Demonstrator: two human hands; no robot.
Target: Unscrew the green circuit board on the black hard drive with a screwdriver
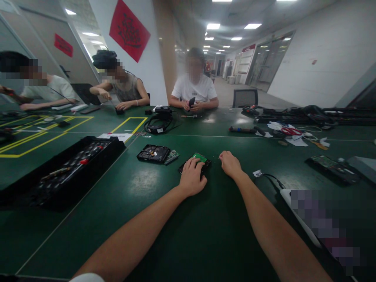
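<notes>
My left hand (pixel 192 178) lies over a black hard drive (pixel 182 167) with a green circuit board (pixel 200 158) on its upper face. Its fingers curve over the drive and hold it against the table, hiding much of it. Just to the right, my right hand (pixel 230 164) is closed in a pinch low over the tabletop. Whatever its fingertips hold is too small to make out. A few tiny bright specks lie between this hand and the drive. Left of the drive is another hard drive (pixel 153 153), with a loose circuit board (pixel 172 156) against its right side.
A long black tray (pixel 67 168) of tools stands on the green table (pixel 141 235) at left. A black headset (pixel 158 123) lies farther back. At right are another drive (pixel 333 168), a cable (pixel 272 176) and a white-edged device (pixel 302 219). Three people sit across the table.
</notes>
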